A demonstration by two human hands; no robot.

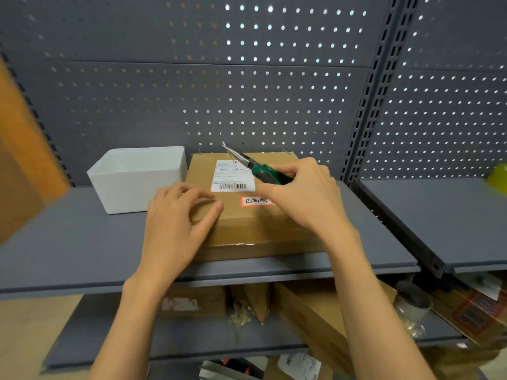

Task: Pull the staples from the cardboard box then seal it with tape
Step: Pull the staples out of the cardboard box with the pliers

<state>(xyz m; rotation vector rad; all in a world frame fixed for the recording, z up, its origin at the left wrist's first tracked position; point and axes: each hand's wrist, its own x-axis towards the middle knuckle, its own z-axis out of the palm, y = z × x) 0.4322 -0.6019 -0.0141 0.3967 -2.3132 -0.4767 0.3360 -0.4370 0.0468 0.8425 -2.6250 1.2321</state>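
The right hand [299,193] is wrapped round the green handles of the pliers [248,164], whose thin nose points up and to the far left over the box [247,226]. Whether the nose tips are closed on a staple cannot be told; something small seems to sit at the tip, but it is too fine to be sure. The left hand [181,218] lies on the box's near-left corner with fingers loosely bent, pressing it down and gripping nothing.

The box sits on the grey shelf [82,242], its far edge close to the pegboard [247,91], with a white label [231,176] and a red-bordered sticker [256,201] on top. Thin metal bits [286,152] stand up along its far edge, probably staples half lifted or yet to be drawn. A white bin [137,176] stands just left of the box.

My judgement: the staple-pulling is under way and unfinished. No tape is in view, so sealing has not begun.
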